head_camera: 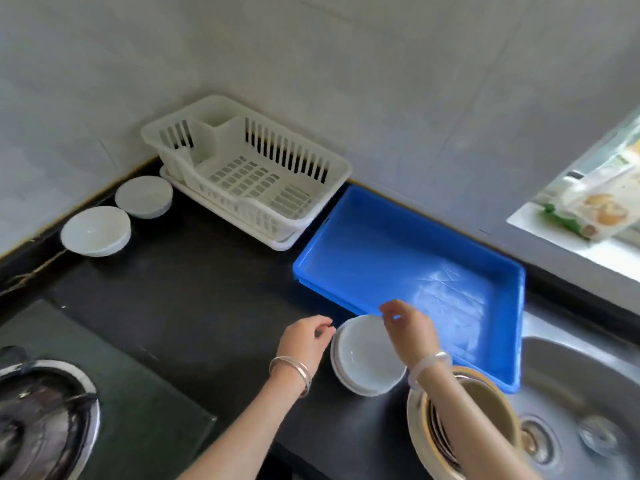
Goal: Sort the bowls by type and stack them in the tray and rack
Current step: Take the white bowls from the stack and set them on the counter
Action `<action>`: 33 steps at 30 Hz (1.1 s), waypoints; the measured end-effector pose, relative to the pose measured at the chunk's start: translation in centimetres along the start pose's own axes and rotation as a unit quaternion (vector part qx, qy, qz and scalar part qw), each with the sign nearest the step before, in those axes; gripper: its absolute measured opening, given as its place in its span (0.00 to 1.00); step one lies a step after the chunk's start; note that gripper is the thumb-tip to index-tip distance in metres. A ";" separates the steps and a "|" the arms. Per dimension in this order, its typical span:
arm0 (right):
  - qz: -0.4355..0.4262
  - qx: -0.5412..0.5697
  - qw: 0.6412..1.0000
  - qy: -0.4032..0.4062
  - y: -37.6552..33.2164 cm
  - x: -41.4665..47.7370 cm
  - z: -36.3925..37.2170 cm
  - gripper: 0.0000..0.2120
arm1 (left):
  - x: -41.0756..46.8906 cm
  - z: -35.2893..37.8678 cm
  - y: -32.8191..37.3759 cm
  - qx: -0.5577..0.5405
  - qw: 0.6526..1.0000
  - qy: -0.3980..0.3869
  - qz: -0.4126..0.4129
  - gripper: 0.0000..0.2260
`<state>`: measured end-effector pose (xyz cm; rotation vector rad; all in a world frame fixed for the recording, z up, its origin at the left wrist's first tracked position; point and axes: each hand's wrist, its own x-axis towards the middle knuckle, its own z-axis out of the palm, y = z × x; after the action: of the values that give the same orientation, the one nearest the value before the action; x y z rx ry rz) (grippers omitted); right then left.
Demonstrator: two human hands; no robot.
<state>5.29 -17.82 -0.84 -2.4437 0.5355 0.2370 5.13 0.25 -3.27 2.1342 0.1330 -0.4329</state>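
On dark counter (pixel 207 289), glossy round white bowls (pixel 363 358)

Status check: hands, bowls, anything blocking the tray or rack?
Left hand and right hand at the white bowl stack rim, grip unclear. Blue tray and rack both empty. Nothing between stack and tray.

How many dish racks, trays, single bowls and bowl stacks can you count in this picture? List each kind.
Dish rack: 1
Blue tray: 1
Single white bowls: 2
Bowl stacks: 2, one white, one beige
Total: 6
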 end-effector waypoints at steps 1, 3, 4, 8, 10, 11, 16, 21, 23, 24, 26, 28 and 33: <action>0.006 -0.019 1.000 0.003 1.2 -0.3 -0.2 0.09 | -0.3 0.8 0.2 0.007 1.000 -0.008 -0.001 0.13; 0.014 -0.040 0.999 -0.008 2.9 -0.9 -0.5 0.10 | -0.8 2.1 0.3 0.030 0.999 -0.019 -0.003 0.13; 0.017 -0.043 0.999 -0.014 3.4 -1.1 -0.7 0.10 | -1.0 2.5 0.2 0.045 0.999 -0.019 -0.003 0.13; 0.033 -0.066 0.997 -0.019 3.9 -1.8 -0.8 0.07 | -1.4 3.3 0.1 0.064 0.998 0.004 -0.004 0.13; 0.033 -0.094 0.995 -0.017 3.7 -2.0 -0.6 0.07 | -1.5 3.5 0.2 0.062 0.998 0.014 -0.005 0.13; 0.033 -0.108 0.993 -0.015 3.5 -2.0 -0.5 0.08 | -1.5 3.5 0.1 0.058 0.998 0.016 -0.007 0.12; 0.031 -0.124 0.992 -0.007 2.9 -2.0 -0.8 0.09 | -1.8 3.4 0.4 -0.006 0.999 0.021 -0.035 0.12; 0.044 -0.077 0.996 0.023 3.4 -2.5 -2.6 0.09 | -1.5 3.2 0.9 0.027 0.999 0.019 -0.036 0.12; 0.049 -0.063 0.996 0.041 3.7 -2.6 -3.6 0.07 | -1.3 3.3 1.3 0.045 0.998 0.017 -0.043 0.11; 0.052 -0.057 0.996 0.050 3.8 -2.6 -4.2 0.07 | -1.2 3.3 1.5 0.057 0.997 0.016 -0.049 0.11; 0.057 -0.047 0.995 0.064 4.1 -2.7 -5.0 0.06 | -0.9 3.5 2.1 0.088 0.994 0.015 -0.062 0.09; 0.060 -0.042 0.995 0.068 4.2 -2.8 -5.5 0.05 | -0.7 3.6 2.6 0.111 0.991 0.023 -0.071 0.07; 0.072 -0.021 0.995 0.065 4.3 -3.3 -5.9 0.07 | -0.3 3.2 3.1 0.131 0.990 0.018 -0.058 0.04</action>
<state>0.69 -23.51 2.46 -2.4763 0.7725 0.1491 4.85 -4.12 -2.41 2.4018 0.2321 -0.5020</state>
